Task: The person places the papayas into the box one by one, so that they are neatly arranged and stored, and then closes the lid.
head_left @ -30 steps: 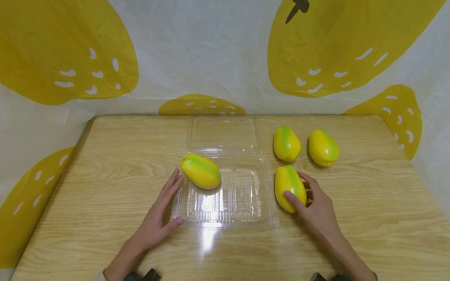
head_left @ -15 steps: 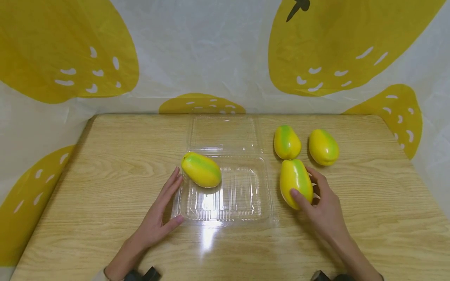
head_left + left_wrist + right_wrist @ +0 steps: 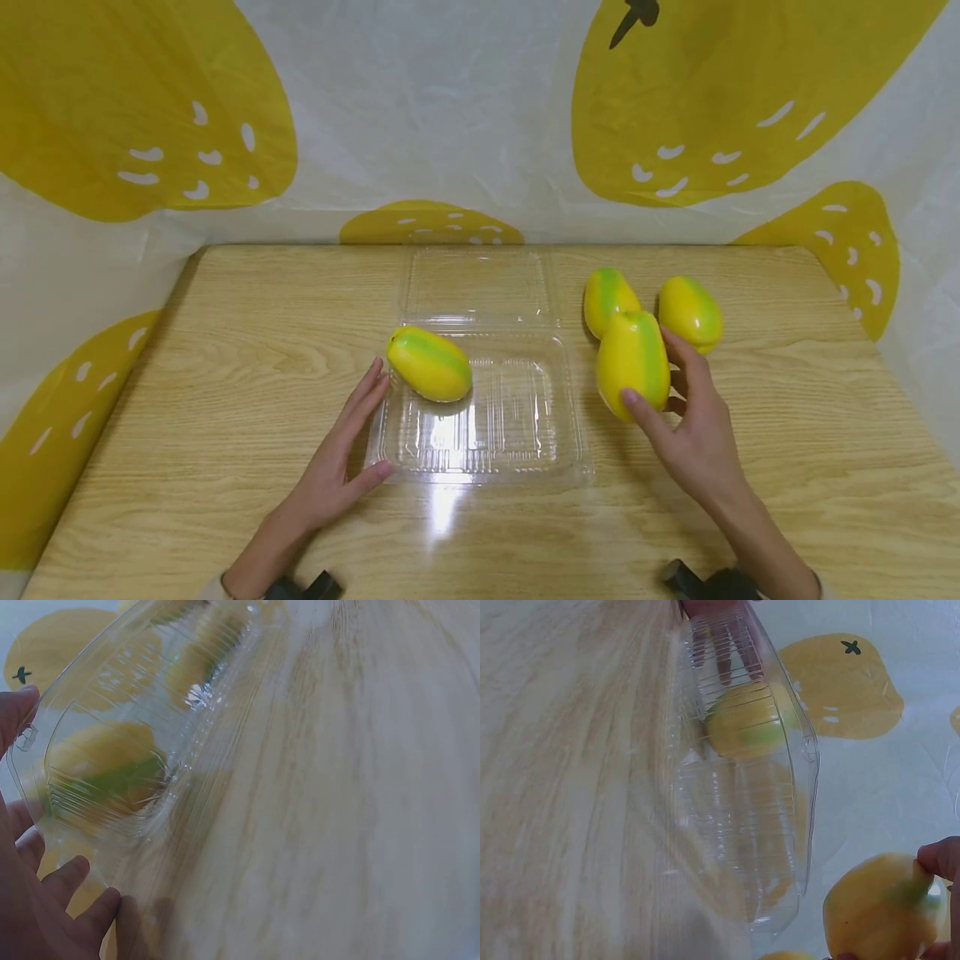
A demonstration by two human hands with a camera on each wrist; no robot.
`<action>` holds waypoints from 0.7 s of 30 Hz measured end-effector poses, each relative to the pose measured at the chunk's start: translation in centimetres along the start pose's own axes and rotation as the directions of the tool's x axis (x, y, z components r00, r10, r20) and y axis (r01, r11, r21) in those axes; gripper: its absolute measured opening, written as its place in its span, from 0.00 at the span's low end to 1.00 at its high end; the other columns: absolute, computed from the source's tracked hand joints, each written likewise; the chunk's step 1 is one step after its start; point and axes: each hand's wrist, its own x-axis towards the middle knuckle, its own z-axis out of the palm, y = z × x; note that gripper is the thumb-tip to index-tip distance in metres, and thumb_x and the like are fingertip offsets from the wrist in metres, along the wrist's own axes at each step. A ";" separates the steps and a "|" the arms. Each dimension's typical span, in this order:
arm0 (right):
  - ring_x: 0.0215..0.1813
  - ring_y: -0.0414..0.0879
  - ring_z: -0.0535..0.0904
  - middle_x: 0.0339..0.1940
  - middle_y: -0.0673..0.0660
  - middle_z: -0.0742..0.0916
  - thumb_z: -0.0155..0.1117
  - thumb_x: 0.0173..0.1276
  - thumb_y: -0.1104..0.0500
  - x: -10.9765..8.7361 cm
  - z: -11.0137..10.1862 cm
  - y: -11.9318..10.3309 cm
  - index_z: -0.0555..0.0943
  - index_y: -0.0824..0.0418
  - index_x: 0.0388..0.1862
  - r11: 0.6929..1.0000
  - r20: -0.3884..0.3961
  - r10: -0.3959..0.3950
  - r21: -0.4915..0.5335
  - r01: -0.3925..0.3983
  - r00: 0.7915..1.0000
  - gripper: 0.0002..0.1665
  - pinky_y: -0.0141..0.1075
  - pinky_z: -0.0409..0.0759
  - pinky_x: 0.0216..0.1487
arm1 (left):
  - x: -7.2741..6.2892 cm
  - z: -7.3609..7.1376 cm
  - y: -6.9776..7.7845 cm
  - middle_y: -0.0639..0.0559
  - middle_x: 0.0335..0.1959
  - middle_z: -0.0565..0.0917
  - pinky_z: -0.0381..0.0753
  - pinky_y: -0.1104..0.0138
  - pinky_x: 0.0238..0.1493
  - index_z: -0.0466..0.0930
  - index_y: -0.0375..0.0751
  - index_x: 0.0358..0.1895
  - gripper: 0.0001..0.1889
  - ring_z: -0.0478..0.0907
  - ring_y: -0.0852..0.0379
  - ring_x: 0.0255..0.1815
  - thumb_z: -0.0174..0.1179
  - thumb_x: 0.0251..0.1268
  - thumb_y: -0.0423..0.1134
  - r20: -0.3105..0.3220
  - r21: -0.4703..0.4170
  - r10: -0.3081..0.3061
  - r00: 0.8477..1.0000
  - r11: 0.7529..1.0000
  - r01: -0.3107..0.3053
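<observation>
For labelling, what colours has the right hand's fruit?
Yellow fruit, green stripe; clearest in head view.

Between the box (image 3: pixel 517 408) and the held fruit (image 3: pixel 633 367) lies a narrow free strip of table (image 3: pixel 586 367). Beyond this fruit, two other fruits (image 3: pixel 690 313) stand in the way

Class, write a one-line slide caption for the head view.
Right hand holds one papaya while the left hand touches an open clear clamshell containing another papaya.

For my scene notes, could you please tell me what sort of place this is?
Perhaps a tabletop recording setup: a wood-grain table, a yellow-patterned backdrop behind it, and black devices at the head view's lower edge.
</observation>
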 end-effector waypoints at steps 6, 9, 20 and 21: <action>0.47 0.41 0.74 0.65 0.51 0.72 0.69 0.59 0.62 0.7 0.4 -0.6 0.57 0.43 0.75 0.998 0.003 -0.062 0.033 0.061 0.998 0.48 0.26 0.71 0.46 | -0.1 0.1 -0.3 0.35 0.76 0.46 0.42 0.65 0.73 0.54 0.29 0.72 0.43 0.43 0.39 0.75 0.63 0.58 0.45 -0.008 -0.003 0.017 1.000 1.000 -0.017; 0.49 0.45 0.74 0.67 0.51 0.71 0.70 0.58 0.62 1.1 0.8 -1.1 0.58 0.44 0.74 0.996 0.011 -0.076 0.052 0.075 0.997 0.48 0.27 0.70 0.48 | -0.1 0.1 -0.3 0.34 0.75 0.47 0.41 0.65 0.73 0.54 0.28 0.72 0.42 0.43 0.39 0.75 0.62 0.60 0.46 -0.012 0.003 0.024 1.000 1.000 -0.024; 0.53 0.52 0.74 0.67 0.55 0.71 0.74 0.53 0.65 2.2 2.5 -1.7 0.59 0.52 0.74 0.979 0.036 -0.193 0.077 0.190 0.981 0.51 0.27 0.71 0.52 | -0.1 0.1 -0.3 0.34 0.75 0.47 0.41 0.65 0.73 0.54 0.28 0.72 0.42 0.43 0.39 0.75 0.62 0.60 0.46 -0.011 0.010 0.025 1.000 1.000 -0.025; 0.54 0.52 0.74 0.66 0.54 0.72 0.74 0.53 0.65 2.3 2.7 -1.7 0.59 0.52 0.74 0.977 0.039 -0.204 0.075 0.201 0.978 0.52 0.27 0.71 0.52 | -0.1 0.0 -0.3 0.34 0.75 0.47 0.41 0.65 0.73 0.54 0.29 0.72 0.42 0.43 0.39 0.75 0.62 0.60 0.46 -0.010 0.011 0.023 1.000 1.000 -0.023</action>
